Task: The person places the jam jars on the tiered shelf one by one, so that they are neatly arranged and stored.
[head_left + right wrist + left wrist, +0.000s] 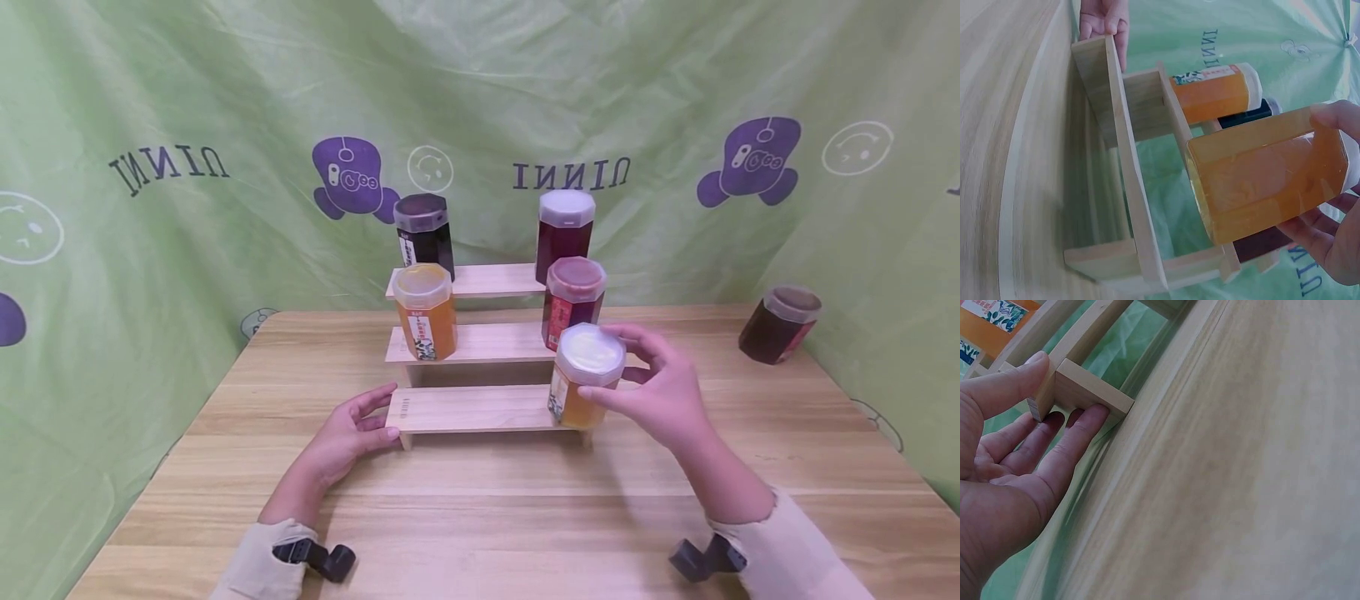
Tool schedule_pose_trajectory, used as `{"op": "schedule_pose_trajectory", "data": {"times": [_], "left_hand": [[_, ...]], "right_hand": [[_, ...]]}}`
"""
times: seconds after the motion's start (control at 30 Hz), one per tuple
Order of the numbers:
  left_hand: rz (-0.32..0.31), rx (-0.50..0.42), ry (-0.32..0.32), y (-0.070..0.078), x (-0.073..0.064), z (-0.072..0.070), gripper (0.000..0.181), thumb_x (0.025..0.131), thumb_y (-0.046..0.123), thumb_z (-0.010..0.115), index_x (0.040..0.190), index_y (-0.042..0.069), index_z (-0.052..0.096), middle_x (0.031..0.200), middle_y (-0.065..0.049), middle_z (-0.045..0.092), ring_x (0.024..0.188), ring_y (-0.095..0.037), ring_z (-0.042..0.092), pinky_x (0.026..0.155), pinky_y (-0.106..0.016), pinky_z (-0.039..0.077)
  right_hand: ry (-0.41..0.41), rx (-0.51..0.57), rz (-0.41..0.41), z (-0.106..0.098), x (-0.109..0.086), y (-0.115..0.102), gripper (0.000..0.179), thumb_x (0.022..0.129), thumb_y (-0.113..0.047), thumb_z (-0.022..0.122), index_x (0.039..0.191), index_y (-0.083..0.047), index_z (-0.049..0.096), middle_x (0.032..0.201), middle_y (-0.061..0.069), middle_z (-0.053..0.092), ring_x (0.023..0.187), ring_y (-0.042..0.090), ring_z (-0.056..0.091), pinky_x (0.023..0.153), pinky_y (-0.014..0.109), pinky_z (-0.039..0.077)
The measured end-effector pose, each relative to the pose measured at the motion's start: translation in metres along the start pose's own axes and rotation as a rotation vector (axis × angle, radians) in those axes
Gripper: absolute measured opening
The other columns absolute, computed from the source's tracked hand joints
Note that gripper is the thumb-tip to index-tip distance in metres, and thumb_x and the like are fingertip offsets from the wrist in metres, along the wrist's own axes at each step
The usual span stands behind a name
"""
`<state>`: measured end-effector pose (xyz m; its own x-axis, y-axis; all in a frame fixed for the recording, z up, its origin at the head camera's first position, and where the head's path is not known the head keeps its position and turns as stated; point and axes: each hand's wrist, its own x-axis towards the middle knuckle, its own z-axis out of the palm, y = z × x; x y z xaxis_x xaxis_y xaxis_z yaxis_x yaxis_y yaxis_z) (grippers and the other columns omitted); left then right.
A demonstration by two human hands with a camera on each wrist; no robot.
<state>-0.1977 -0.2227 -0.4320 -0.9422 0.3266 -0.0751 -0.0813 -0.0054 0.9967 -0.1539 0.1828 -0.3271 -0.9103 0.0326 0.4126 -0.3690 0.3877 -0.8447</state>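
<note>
A three-step wooden display rack (pixel 480 408) stands on the table. My left hand (pixel 345 437) holds the left end of its lowest step, thumb on the board and fingers reaching under it against the side leg (pixel 1091 387). With thumb and fingers near the lid, my right hand (pixel 667 400) grips a jar of amber contents (pixel 1260 181) with a translucent white lid. In the right wrist view a gap shows between the jar's base and the lowest step, above whose right end it hangs. Just behind it, a dark red jar (pixel 562 321) sits on the middle step.
An orange jar (pixel 429 329) occupies the middle step's left end. On the top step are a black jar (pixel 433 242) at left and a deep red jar (pixel 562 242) at right. Another dark jar (pixel 776 329) stands at the table's far right. A green printed cloth (pixel 480 100) hangs behind.
</note>
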Motion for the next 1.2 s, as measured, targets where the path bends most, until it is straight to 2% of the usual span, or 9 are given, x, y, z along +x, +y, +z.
{"op": "schedule_pose_trajectory", "data": {"times": [0.33, 0.93, 1.2], "left_hand": [[-0.002, 0.009, 0.002, 0.001, -0.001, 0.000, 0.081, 0.081, -0.004, 0.072, 0.150, -0.003, 0.029, 0.149, -0.027, 0.031, 0.115, -0.029, 0.057, 0.090, -0.038, 0.056], [-0.003, 0.005, 0.004, 0.002, -0.002, 0.000, 0.080, 0.082, -0.006, 0.071, 0.150, -0.003, 0.029, 0.150, -0.027, 0.030, 0.115, -0.030, 0.057, 0.089, -0.038, 0.056], [-0.007, 0.004, 0.007, 0.002, -0.001, 0.000, 0.081, 0.081, -0.006, 0.072, 0.150, -0.003, 0.029, 0.149, -0.027, 0.031, 0.117, -0.031, 0.056, 0.090, -0.038, 0.055]], "right_hand": [[-0.039, 0.046, 0.017, 0.012, 0.001, -0.007, 0.070, 0.064, -0.011, 0.092, 0.127, -0.007, 0.060, 0.125, 0.007, 0.058, 0.111, 0.028, 0.060, 0.082, 0.021, 0.056], [-0.097, 0.161, -0.081, 0.038, 0.008, -0.010, 0.069, 0.060, 0.000, 0.091, 0.122, -0.008, 0.063, 0.120, 0.007, 0.061, 0.107, 0.025, 0.060, 0.082, 0.029, 0.058], [-0.122, 0.202, -0.066, 0.051, 0.011, -0.010, 0.070, 0.058, 0.001, 0.092, 0.122, -0.008, 0.063, 0.119, 0.009, 0.062, 0.102, 0.026, 0.063, 0.082, 0.031, 0.059]]}}
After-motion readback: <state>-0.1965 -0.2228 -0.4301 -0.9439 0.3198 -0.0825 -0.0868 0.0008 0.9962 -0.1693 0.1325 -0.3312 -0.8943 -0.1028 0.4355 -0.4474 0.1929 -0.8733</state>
